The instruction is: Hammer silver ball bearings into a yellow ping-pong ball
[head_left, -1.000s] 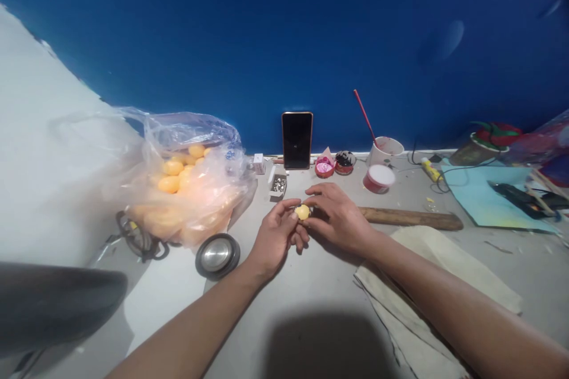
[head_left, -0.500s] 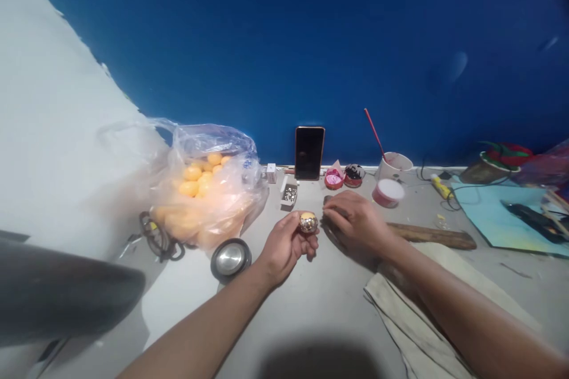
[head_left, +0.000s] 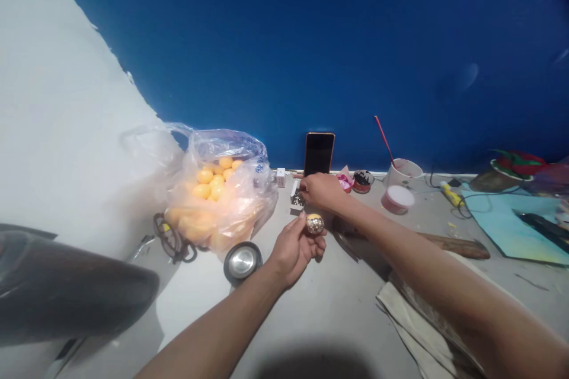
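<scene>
My left hand [head_left: 291,254] grips a small yellow ball [head_left: 315,223] between thumb and fingers. Shiny metal stud heads, like thumbtacks, cover most of it, with a yellow patch bare on top. My right hand [head_left: 323,190] reaches past the ball, its fingertips bunched at a small open box [head_left: 297,209] of shiny tacks. Whatever those fingertips pinch is hidden. Below my right forearm a wooden handle [head_left: 462,245] lies on the table, its left part covered by the arm.
A plastic bag [head_left: 235,213] of yellow balls stands at left, near a round metal-centred lid [head_left: 242,263]. A phone [head_left: 319,153] leans on the blue wall. A white cup [head_left: 403,172] with a red stick, a pink tub [head_left: 397,199] and a cloth [head_left: 413,319] are at right.
My right hand has moved left and forward from beside the wooden handle to the tack box. My left hand still holds the studded ball. The whole view has shifted slightly.
</scene>
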### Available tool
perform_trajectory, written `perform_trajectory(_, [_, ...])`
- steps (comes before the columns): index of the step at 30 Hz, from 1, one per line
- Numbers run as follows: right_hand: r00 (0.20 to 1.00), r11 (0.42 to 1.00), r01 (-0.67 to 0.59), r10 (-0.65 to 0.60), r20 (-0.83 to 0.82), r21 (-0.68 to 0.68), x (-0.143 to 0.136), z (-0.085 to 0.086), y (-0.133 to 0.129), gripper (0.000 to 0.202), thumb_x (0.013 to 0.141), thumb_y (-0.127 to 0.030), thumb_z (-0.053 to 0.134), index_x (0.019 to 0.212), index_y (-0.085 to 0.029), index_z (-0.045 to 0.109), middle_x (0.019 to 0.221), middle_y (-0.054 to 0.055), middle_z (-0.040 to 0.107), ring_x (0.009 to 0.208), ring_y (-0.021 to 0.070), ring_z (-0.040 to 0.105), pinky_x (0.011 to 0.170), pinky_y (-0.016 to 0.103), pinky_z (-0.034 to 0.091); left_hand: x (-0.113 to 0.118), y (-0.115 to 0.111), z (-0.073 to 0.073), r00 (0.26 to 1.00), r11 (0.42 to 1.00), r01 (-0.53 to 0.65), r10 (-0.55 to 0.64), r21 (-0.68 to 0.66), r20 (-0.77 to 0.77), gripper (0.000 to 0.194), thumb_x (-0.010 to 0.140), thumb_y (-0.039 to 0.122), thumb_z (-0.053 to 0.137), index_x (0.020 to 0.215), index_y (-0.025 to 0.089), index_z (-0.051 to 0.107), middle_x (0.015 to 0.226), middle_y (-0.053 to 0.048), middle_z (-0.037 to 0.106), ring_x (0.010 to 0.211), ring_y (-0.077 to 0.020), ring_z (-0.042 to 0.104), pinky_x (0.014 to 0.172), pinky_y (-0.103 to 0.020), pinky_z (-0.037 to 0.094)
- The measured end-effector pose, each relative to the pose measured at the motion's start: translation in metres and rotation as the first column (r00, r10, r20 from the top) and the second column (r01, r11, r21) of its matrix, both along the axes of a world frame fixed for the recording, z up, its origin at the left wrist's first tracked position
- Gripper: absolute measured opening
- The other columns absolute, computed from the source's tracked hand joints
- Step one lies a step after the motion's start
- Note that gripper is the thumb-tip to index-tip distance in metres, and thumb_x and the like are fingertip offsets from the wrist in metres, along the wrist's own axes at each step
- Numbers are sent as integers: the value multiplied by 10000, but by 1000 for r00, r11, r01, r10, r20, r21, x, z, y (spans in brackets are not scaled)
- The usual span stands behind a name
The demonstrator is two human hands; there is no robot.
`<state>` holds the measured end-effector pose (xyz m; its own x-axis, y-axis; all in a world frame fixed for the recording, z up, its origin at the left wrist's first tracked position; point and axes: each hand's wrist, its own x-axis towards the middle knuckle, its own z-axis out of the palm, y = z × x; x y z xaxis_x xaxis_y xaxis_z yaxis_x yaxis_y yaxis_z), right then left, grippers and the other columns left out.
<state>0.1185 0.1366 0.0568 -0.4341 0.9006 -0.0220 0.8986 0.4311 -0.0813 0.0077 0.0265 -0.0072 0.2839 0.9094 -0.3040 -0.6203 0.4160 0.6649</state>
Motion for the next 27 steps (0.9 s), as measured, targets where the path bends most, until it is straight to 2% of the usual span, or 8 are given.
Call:
perform_trajectory(7, [996, 998, 27, -22, 83, -53, -12, -2, 3, 314, 914, -290, 598, 1147, -154, 757, 1064, 193, 784, 967, 302, 756, 782, 329, 529, 1, 0, 0, 1000, 1000, 3, -3, -2, -14, 397, 934, 528, 662, 915, 144, 564, 760, -88, 692, 547, -144, 612, 478, -236, 448])
perform_trajectory(14, [996, 996, -20, 28, 89, -85, -10, -2, -3, 336, 980, -320, 502, 1090, -151, 770, 1100, 206, 776, 1004, 312, 753, 830, 353, 527, 2, 0, 1, 1000, 1000, 9, -9, 11, -14, 401, 935, 533, 655, 940, 140, 577, 753, -81, 687, 546, -146, 606, 478, -242, 442])
perform_trajectory(18, [997, 996, -24, 30, 71, -82, -9, -5, -4, 312, 945, -328, 549, 1079, -157, 773, 1100, 199, 777, 1011, 313, 748, 835, 353, 524, 2, -1, 0, 1000, 1000, 5, -4, 22, -23, 394, 934, 520, 661, 936, 134, 579, 763, -88, 691, 552, -145, 607, 492, -246, 451])
perform_trajectory(21, [999, 997, -20, 23, 40, -78, -10, -7, -4, 282, 921, -310, 572, 1055, -163, 772, 1081, 190, 778, 987, 312, 749, 809, 346, 520, 3, -1, 1, 999, 1000, 4, -4, 20, -31, 393, 921, 514, 679, 929, 135, 576, 760, -88, 692, 551, -144, 608, 496, -247, 455])
perform_trajectory(27, [997, 995, -15, 7, -83, -101, -5, -11, 2, 305, 973, -334, 497, 951, -160, 746, 1020, 179, 771, 921, 289, 731, 766, 330, 481, 3, -2, 4, 999, 1000, 4, -3, 25, -38, 385, 922, 508, 678, 927, 135, 581, 748, -82, 685, 547, -144, 606, 487, -242, 449])
